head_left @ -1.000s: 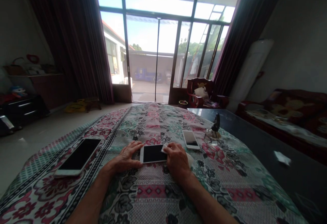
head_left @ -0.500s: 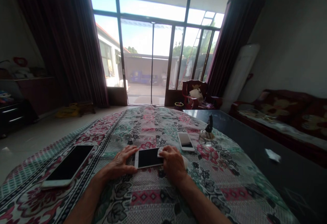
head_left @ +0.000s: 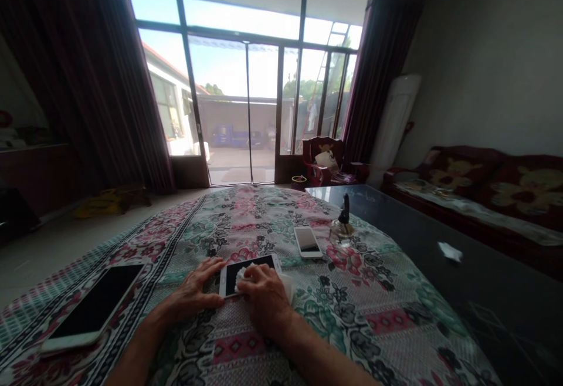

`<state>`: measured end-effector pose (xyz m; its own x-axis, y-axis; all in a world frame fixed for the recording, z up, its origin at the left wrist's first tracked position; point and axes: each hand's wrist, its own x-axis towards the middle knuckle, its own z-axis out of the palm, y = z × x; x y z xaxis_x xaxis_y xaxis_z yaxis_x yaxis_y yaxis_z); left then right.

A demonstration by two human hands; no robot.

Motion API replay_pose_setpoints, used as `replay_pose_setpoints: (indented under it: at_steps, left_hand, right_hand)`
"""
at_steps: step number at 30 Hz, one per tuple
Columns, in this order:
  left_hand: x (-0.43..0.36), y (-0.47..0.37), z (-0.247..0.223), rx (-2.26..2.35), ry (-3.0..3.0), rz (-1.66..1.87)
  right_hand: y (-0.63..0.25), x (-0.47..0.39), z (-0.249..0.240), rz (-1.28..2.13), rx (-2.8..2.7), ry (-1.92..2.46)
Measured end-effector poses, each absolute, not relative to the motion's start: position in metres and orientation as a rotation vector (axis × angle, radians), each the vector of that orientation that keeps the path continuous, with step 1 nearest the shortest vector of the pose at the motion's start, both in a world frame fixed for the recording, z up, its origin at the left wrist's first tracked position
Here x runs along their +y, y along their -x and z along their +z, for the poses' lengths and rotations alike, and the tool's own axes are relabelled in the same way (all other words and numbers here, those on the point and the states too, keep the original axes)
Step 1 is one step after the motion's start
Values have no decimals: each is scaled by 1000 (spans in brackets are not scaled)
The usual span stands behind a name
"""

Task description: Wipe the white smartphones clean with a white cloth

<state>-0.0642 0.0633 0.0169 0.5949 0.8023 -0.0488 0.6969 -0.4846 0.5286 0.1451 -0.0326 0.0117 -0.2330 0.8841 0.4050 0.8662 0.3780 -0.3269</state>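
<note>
Caught partway, by all appearances, through wiping a white smartphone (head_left: 232, 273), laid flat and screen up on a floral tablecloth (head_left: 352, 298), directly between two bare hands. Judged under way rather than finished, with tissue (head_left: 242, 279) pressed to dark glass and not yet lifted clear. Impossible to tell how much of the screen already wiped, being partly hidden beneath the knuckles and too dim to show smudges or shine.

Curled tight at the right hand (head_left: 268, 298): fingers closed around the bunched tissue, apparently bearing down near the middle of the screen, with a pale loose end, seemingly of the same tissue, showing past the knuckles. Spread open at the left hand (head_left: 197, 286): fingers fanned out, thumb and forefinger touching, or nearly touching, the two corners of the left end, probably to prevent sliding. Not wrapped around anything.

Set apart, with no hand on either: a second smartphone (head_left: 308, 242), screen up beyond the right hand, near a black-topped clear bottle (head_left: 342, 227); and a large third smartphone (head_left: 94, 307), dark screen up, off to the left. Impossible to say of either, wiped or not. Farther right, on a dark glossy counter (head_left: 479, 304): a crumpled white scrap (head_left: 451, 252), perhaps used tissue.
</note>
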Motion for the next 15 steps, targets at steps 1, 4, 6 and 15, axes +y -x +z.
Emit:
replay_pose_setpoints:
  at_steps: [1, 4, 6, 15]
  left_hand:
    - [63, 64, 17, 1188, -2322, 277]
    - [63, 65, 16, 1178, -2334, 277]
    - [64, 66, 15, 1177, -2345, 280]
    - [65, 67, 14, 1178, -2370, 301]
  right_hand:
    - [-147, -32, 12, 50, -2102, 1512]
    - [-157, -28, 13, 49, -2010, 1622]
    - [-167, -24, 14, 32, -1935, 1715]
    - [-197, -9, 17, 42, -1857, 1716]
